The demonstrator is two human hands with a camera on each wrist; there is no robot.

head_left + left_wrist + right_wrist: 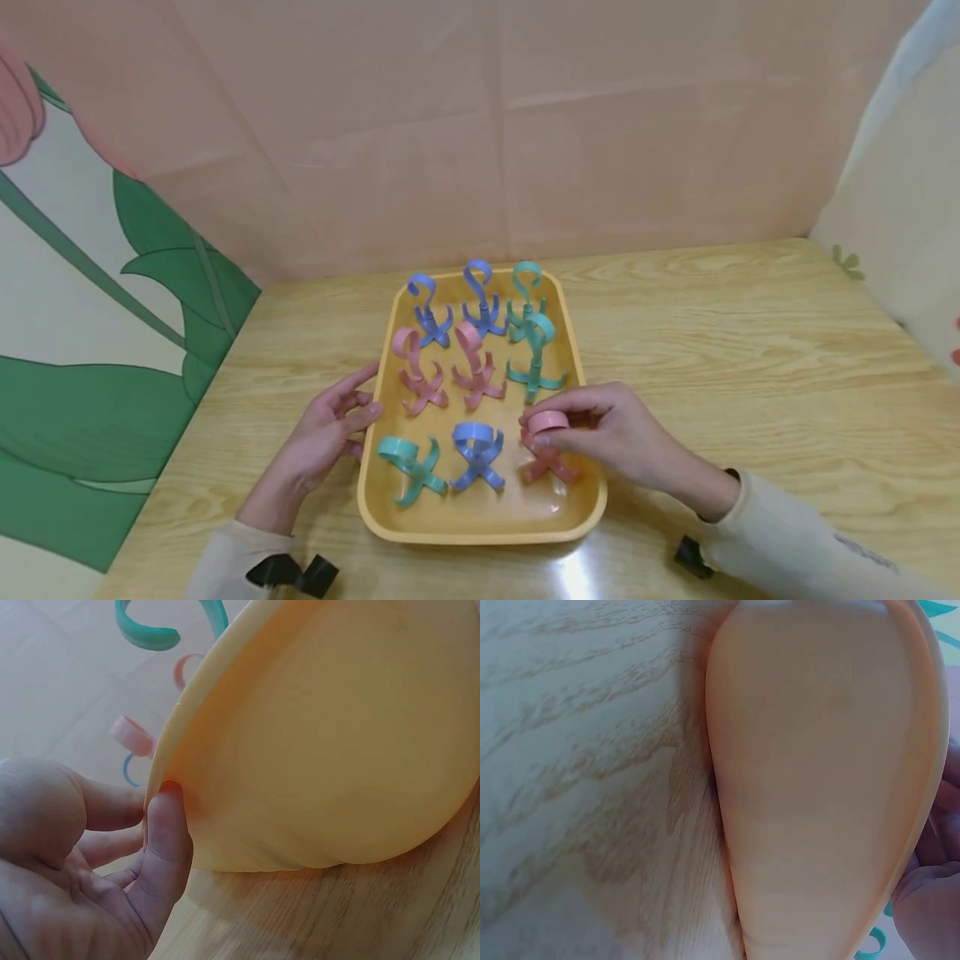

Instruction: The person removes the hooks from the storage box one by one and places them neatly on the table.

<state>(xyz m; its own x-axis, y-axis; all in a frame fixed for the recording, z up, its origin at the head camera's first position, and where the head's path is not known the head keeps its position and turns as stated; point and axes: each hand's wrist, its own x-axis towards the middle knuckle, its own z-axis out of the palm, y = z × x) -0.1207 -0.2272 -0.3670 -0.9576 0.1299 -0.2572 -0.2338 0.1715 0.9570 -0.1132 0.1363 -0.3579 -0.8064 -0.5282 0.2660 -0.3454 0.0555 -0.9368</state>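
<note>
A yellow plastic tray [487, 536] holds several small plastic hooks, each with a curled top and splayed prongs. My left hand [324, 435] pinches the tray's left rim, seen close in the left wrist view with a finger against the outer wall [315, 735]. Over the tray's near right corner, my right hand [626, 442] pinches the curled top of a pink hook [550, 467] between thumb and fingers. Beside it lie a blue hook [477, 467] and a green hook [420, 475]. In the right wrist view the tray's outer wall [817, 772] hides the held hook.
Farther up the tray stand two pink hooks [478, 385], two blue hooks [485, 317] and two green hooks [536, 375]. Under the tray is a wood-grain table [750, 358]. A pink covering [487, 133] rises behind it, with a leaf-patterned panel [67, 417] at left.
</note>
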